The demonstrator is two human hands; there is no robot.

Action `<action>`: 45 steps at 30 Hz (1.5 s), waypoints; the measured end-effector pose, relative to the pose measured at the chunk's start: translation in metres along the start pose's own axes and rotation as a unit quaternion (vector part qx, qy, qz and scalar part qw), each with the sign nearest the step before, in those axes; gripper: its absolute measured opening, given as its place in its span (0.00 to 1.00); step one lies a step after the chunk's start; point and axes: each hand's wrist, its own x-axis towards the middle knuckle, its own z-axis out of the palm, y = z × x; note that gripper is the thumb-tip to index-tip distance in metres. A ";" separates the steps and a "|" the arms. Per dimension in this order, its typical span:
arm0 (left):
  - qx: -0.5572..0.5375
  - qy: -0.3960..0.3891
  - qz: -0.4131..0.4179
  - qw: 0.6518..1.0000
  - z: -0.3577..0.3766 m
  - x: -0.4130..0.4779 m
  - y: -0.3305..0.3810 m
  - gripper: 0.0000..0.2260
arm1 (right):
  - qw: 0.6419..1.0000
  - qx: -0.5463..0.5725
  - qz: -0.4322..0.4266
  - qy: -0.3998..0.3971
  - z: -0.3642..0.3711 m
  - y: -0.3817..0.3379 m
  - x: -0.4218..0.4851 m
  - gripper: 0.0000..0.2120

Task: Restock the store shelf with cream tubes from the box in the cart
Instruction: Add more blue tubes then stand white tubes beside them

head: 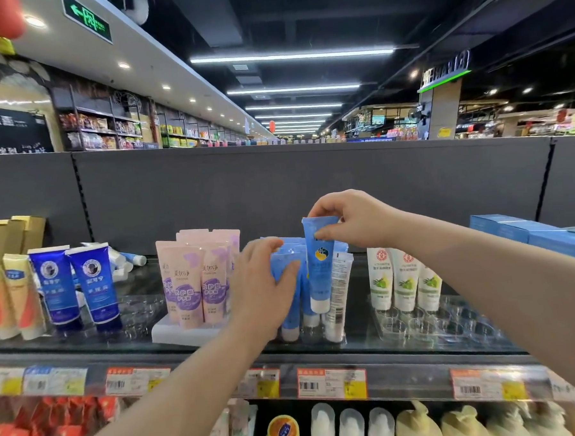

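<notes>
My right hand (349,219) pinches the crimped top end of a light blue cream tube (321,276) with a white cap, held cap-down just above the top shelf (220,354). My left hand (261,286) lies with fingers spread against a group of the same blue tubes (286,256) standing behind and left of the held one. A white tube with its barcode side out (337,295) stands right beside the held tube. The cart and the box are out of view.
Pink tubes (193,282) stand on a white tray to the left, dark blue tubes (76,285) farther left, white-green tubes (404,278) to the right in a clear plastic holder (445,326). Blue cartons (530,235) sit at far right. Price tags (331,384) line the shelf edge.
</notes>
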 end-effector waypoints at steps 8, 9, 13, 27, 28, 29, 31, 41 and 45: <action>0.247 -0.127 0.085 0.957 -0.006 0.022 -0.027 0.22 | 1.000 -0.014 0.013 -0.014 0.019 0.005 -0.001 0.09; 0.243 -0.126 0.085 0.958 -0.006 0.022 -0.027 0.22 | 0.999 -0.022 0.013 -0.020 0.022 0.005 -0.001 0.09; 0.226 -0.115 0.097 0.962 -0.005 0.021 -0.028 0.22 | 0.998 -0.042 0.018 -0.042 0.032 0.006 0.000 0.11; 0.210 -0.108 0.111 0.965 -0.004 0.020 -0.038 0.22 | 0.995 -0.071 0.028 -0.068 0.044 0.012 0.002 0.09; 0.212 -0.109 0.109 0.965 -0.004 0.020 -0.038 0.22 | 0.995 -0.074 0.027 -0.069 0.044 0.012 0.001 0.10; 0.214 -0.110 0.108 0.965 -0.004 0.020 -0.037 0.22 | 0.994 -0.077 0.026 -0.071 0.043 0.012 0.001 0.10; 0.213 -0.107 0.108 0.965 -0.004 0.020 -0.035 0.22 | 0.994 -0.079 0.023 -0.070 0.038 0.014 0.000 0.12; 0.188 -0.151 0.156 0.958 0.003 0.022 -0.009 0.22 | 0.978 -0.148 0.014 -0.143 -0.001 0.031 -0.012 0.25; 0.207 -0.161 0.150 0.953 0.006 0.023 -0.006 0.18 | 0.974 -0.167 0.018 -0.153 0.000 0.034 -0.016 0.24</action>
